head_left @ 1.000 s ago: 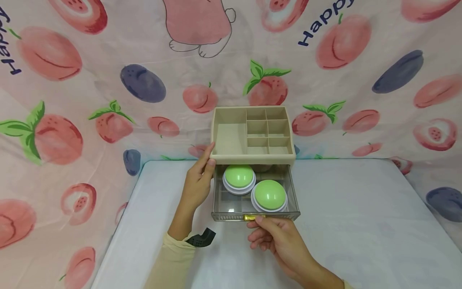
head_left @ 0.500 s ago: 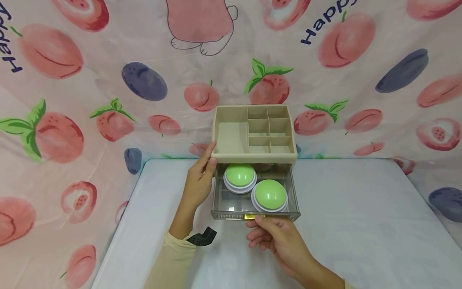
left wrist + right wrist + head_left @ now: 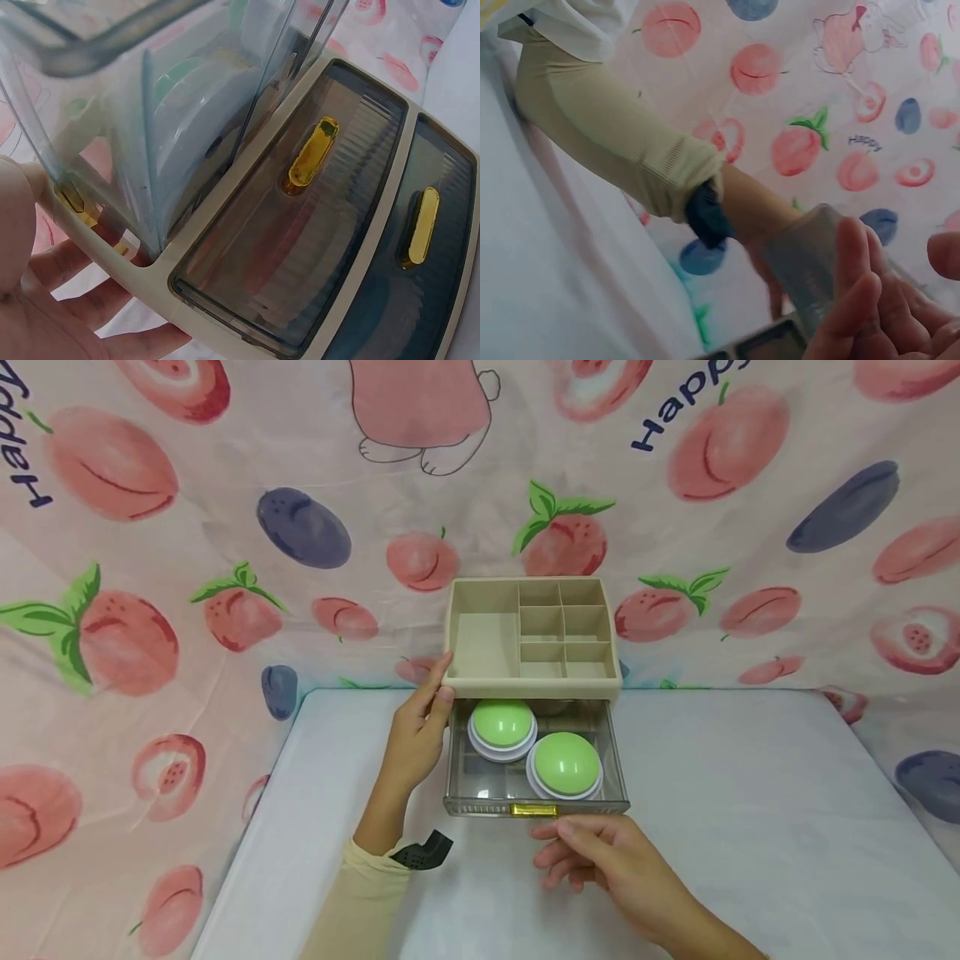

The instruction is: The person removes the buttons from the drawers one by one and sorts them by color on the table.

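Resting along the left side of the beige box (image 3: 534, 687), your left hand (image 3: 415, 737) has its fingers extended against the wall and its thumb by the front corner. Your right hand (image 3: 618, 864) has loosely bent fingers, the thumb near the index finger, and holds nothing; it is just in front of the gold handle (image 3: 533, 811), apart from it. That handle belongs to the clear grey top drawer (image 3: 486, 781), which is pulled out toward you. Inside the drawer you have two round pots with green domed tops: one at back left (image 3: 502, 723), the other at front right (image 3: 566, 763), close beside it. In the left wrist view, the middle drawer (image 3: 247, 259) and bottom drawer (image 3: 390, 300) are pushed in, each with a gold handle. The box's top has one large compartment beside six small ones. It all stands on your white-covered desk (image 3: 750, 793), before a fruit-print cloth (image 3: 480, 510).
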Tool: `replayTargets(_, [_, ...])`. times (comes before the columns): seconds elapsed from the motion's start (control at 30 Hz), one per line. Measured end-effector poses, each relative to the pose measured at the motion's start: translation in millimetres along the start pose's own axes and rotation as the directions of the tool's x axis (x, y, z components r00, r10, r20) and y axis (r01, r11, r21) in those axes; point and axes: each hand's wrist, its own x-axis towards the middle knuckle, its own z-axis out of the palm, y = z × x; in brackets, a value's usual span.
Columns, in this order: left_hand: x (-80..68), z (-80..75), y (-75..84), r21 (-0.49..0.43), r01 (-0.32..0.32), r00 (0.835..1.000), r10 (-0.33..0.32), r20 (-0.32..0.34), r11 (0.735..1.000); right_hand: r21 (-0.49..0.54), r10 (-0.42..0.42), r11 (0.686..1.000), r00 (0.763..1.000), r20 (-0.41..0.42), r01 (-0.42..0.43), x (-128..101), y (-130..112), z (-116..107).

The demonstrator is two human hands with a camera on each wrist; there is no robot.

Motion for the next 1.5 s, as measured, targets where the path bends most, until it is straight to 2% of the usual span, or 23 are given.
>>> replayTargets(0.07, [0.0,0.0,-0.5,0.0,0.001,1.0,-0.001,-0.002,1.0,-0.053,-0.06,0.997,0.998,0.014,0.061,-7,-8,-5])
replayTargets(0.13, [-0.1,-0.2,-1.0,0.001,0.005,1.0,-0.005,-0.001,1.0,-0.119,-0.169,0.978,0.985,0.028,0.171,-14,-16,-10])
replayTargets(0.2, [-0.3,-0.4,-1.3,0.001,0.01,1.0,-0.01,0.0,1.0,-0.199,-0.268,0.943,0.963,0.019,0.266,-20,-26,-15])
replayTargets(0.23, [-0.4,-0.5,-1.4,0.0,0.013,1.0,-0.013,0.0,1.0,-0.238,-0.327,0.917,0.945,0.014,0.321,-22,-31,-16])
replayTargets(0.27, [-0.4,-0.7,-1.5,0.001,0.015,1.0,-0.015,0.0,1.0,-0.286,-0.39,0.881,0.921,0.007,0.376,-24,-36,-17])
replayTargets(0.33, [-0.5,-0.8,-1.7,0.0,0.016,1.0,-0.016,-0.001,1.0,-0.417,-0.475,0.805,0.88,-0.025,0.422,-25,-48,-19])
replayTargets(0.43, [-0.3,-0.9,-1.8,-0.002,0.014,1.0,-0.014,0.001,1.0,-0.653,-0.594,0.627,0.803,-0.046,0.426,-22,-64,-22])
replayTargets(0.5, [0.0,-1.1,-1.9,-0.002,0.013,1.0,-0.013,0.004,1.0,-0.778,-0.635,0.506,0.771,-0.044,0.372,-15,-74,-24])
replayTargets(0.53, [0.0,-1.3,-1.9,-0.001,0.013,1.0,-0.013,0.004,1.0,-0.826,-0.65,0.445,0.759,-0.031,0.347,-11,-77,-26])
replayTargets(0.6, [0.0,-1.7,-2.0,0.001,0.014,1.0,-0.014,0.002,1.0,-0.878,-0.665,0.358,0.747,0.001,0.319,-2,-81,-29])
replayTargets(0.67, [-0.2,-2.3,-1.9,0.001,0.016,1.0,-0.016,-0.001,1.0,-0.909,-0.665,0.29,0.746,0.034,0.3,8,-82,-33])
replayTargets(0.73, [-0.7,-2.7,-1.8,0.0,0.017,1.0,-0.017,-0.002,1.0,-0.928,-0.65,0.236,0.757,0.069,0.287,16,-80,-37])
replayTargets(0.8, [-1.3,-2.7,-1.6,-0.002,0.018,1.0,-0.018,0.004,1.0,-0.936,-0.629,0.2,0.77,0.104,0.289,22,-78,-41])
replayTargets(0.9, [-2.1,-2.1,-0.9,-0.004,0.021,1.0,-0.021,0.013,1.0,-0.936,-0.595,0.169,0.789,0.152,0.307,29,-76,-45])
replayTargets(1.03, [-2.0,-1.4,0.0,-0.01,0.019,1.0,-0.019,0.015,1.0,-0.939,-0.575,0.13,0.796,0.19,0.318,36,-73,-49])
replayTargets(1.2, [-0.7,-1.7,0.8,-0.006,0.011,1.0,-0.011,0.01,1.0,-0.94,-0.572,0.109,0.794,0.206,0.322,45,-69,-49])
replayTargets(1.27, [-0.4,-1.5,1.3,-0.003,0.01,1.0,-0.01,0.009,1.0,-0.946,-0.564,0.101,0.801,0.201,0.308,47,-68,-49])
replayTargets(1.33, [-0.4,-1.5,1.3,-0.003,0.01,1.0,-0.01,0.009,1.0,-0.956,-0.547,0.087,0.816,0.188,0.279,47,-68,-47])
replayTargets(1.5, [0.2,-1.0,0.8,-0.005,-0.002,1.0,0.002,0.009,1.0,-0.985,-0.468,0.048,0.875,0.123,0.164,45,-71,-41])
